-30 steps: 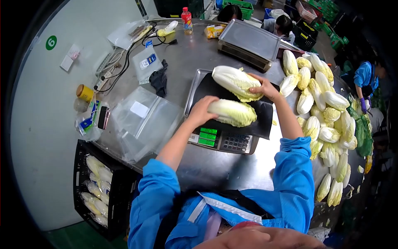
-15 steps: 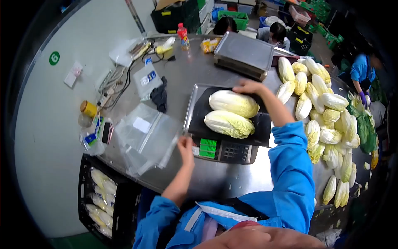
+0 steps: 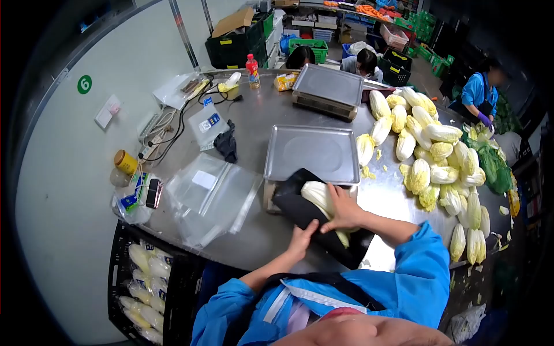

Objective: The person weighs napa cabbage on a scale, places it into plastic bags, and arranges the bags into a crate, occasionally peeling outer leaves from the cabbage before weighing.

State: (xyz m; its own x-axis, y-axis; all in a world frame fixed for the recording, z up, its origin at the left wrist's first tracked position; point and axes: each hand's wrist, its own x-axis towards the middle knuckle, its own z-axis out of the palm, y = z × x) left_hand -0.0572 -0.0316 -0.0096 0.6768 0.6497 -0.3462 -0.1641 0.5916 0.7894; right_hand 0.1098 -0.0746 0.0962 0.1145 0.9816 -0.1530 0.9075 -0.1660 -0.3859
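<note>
A black sheet (image 3: 297, 203) is folded up around a pale cabbage (image 3: 317, 194) in front of the scale's bare metal tray (image 3: 311, 154). My left hand (image 3: 302, 238) grips the sheet's near edge from the left. My right hand (image 3: 346, 210) lies over the cabbage with its fingers spread and its thumb toward my left hand. Whether a second cabbage is inside the fold is hidden. The scale's display is covered by the sheet.
Many cabbages (image 3: 442, 151) are heaped at the right. Clear plastic bags (image 3: 213, 199) lie at the left, near cables and a phone (image 3: 153, 193). A second scale (image 3: 330, 86) and a bottle (image 3: 253, 71) stand behind. A black crate (image 3: 118, 271) holds bagged cabbages. Co-workers (image 3: 480, 95) are beyond.
The black sheet and cabbages have left the scale tray and come toward me, the sheet now folded. My left hand has moved right onto the sheet; my right hand has come down onto the cabbage.
</note>
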